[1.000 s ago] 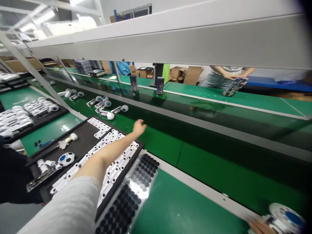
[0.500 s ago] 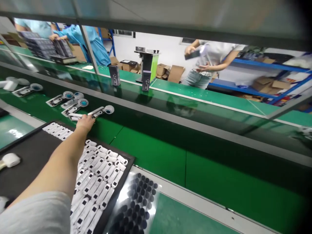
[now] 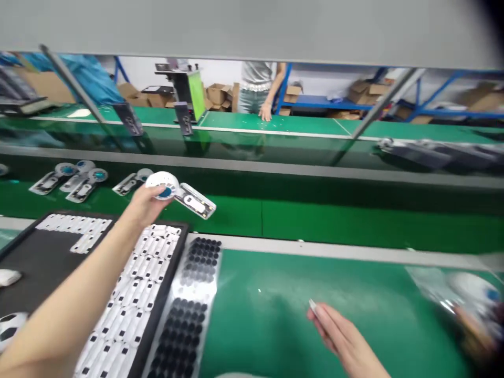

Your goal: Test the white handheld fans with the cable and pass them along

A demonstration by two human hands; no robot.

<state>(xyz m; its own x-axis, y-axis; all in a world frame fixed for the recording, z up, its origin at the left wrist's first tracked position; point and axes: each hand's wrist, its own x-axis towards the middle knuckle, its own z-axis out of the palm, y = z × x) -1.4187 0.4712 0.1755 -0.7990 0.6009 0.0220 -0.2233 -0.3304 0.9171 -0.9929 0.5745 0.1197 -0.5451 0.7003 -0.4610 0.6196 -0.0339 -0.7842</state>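
Observation:
My left hand [image 3: 147,203] is closed on the round head of a white handheld fan [image 3: 199,202] with a blue centre, held up over the green conveyor belt [image 3: 232,212]. The fan's handle points right, its inside exposed. My right hand [image 3: 340,333] pinches a small thin white piece [image 3: 312,304] above the green tabletop [image 3: 271,294]; most of that piece is hidden by the fingers. Below my left arm lies a black tray [image 3: 43,257] with rows of white handle covers [image 3: 136,278], each with a black square.
More open fans [image 3: 82,184] lie on the belt at left. A clear sheet of black round pads [image 3: 177,328] lies beside the tray. At right, a co-worker's blurred hand [image 3: 474,328] is near a white item in clear plastic. Behind, a person stands by a green bench [image 3: 236,119].
My left hand has lifted a fan off the belt and moved right with it. My right hand has come into view with a small white piece. The view has turned right.

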